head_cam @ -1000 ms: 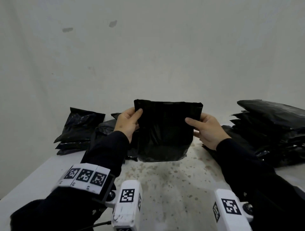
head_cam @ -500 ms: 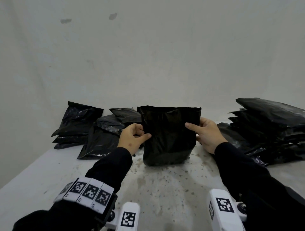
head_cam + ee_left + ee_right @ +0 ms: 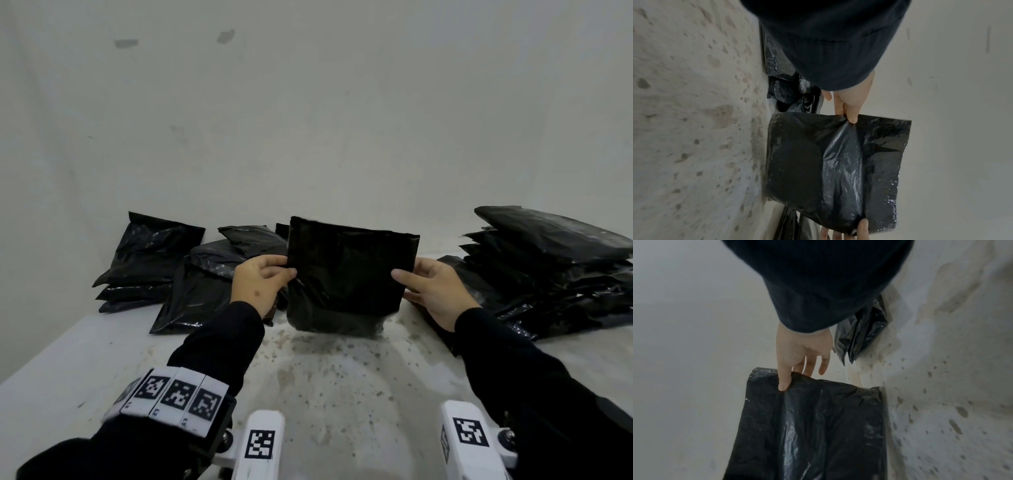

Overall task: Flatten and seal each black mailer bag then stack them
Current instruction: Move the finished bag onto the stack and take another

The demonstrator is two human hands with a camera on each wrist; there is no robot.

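At the centre of the head view we hold one black mailer bag (image 3: 346,274) upright over the speckled table (image 3: 342,377), its bottom edge at or just above the surface. Our left hand (image 3: 262,279) pinches the bag's edge at 9 o'clock and our right hand (image 3: 433,286) pinches the edge at 3 o'clock, thumbs on the near face. Loose bags (image 3: 191,270) lie at 10 o'clock of it, and a stack of bags (image 3: 555,267) sits at 3 o'clock, beyond the right hand

From the left wrist, the thumb (image 3: 852,116) presses the bag's side edge while the fingers go behind it; the plastic is creased below the pinch, and the contents bulge toward the table side. The other hand's fingertips show at 6 o'clock

From the right wrist, the thumb (image 3: 784,381) clamps the opposite edge, with the other fingers partly behind the film; the grip is a pinch, not a fist

We judge this to be the settling step, before flattening. Next we would need to lay the bag down, press the air out, then fold and seal the open top; whether the flap is already stuck we cannot tell
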